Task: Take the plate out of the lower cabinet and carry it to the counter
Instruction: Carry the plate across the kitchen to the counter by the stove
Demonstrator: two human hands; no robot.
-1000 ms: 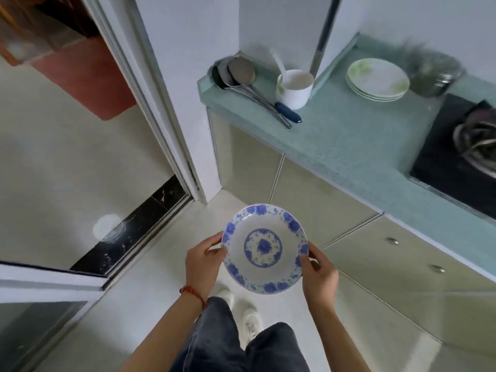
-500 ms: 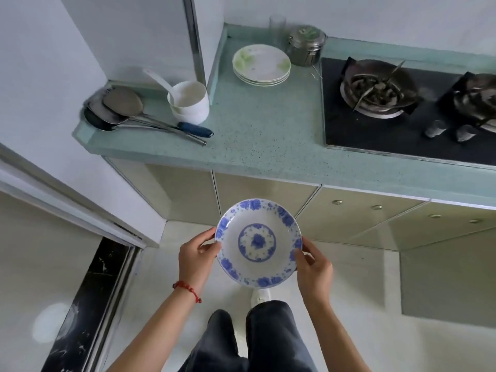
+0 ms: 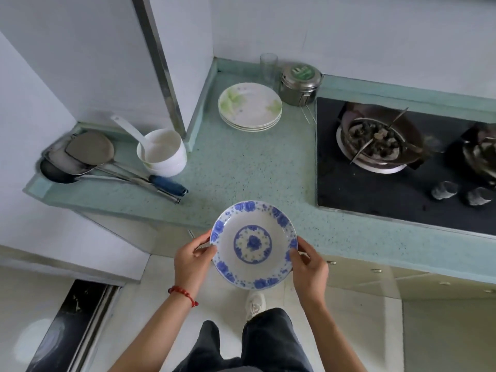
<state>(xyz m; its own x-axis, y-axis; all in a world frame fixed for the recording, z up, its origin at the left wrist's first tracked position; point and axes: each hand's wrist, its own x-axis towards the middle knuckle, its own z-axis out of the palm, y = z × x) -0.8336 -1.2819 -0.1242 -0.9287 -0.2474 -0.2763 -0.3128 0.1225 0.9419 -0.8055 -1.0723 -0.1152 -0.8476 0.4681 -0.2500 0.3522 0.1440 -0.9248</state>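
Observation:
A white plate [image 3: 253, 244] with a blue flower rim and blue centre is held level in front of me, its far edge over the front edge of the pale green counter [image 3: 241, 170]. My left hand [image 3: 192, 257] grips its left rim and my right hand [image 3: 308, 267] grips its right rim. The lower cabinet doors [image 3: 362, 280] beneath the counter look closed.
On the counter stand a stack of white-green plates [image 3: 249, 106], a white bowl with a ladle [image 3: 162, 153], metal spatulas [image 3: 88, 157], a steel tin [image 3: 300, 84] and a glass [image 3: 268, 69]. A black gas hob [image 3: 389, 189] with a wok [image 3: 375, 135] lies to the right.
I have turned to face the counter and come closer. The plate, held in both hands throughout, has moved forward until its far edge reaches over the counter's front.

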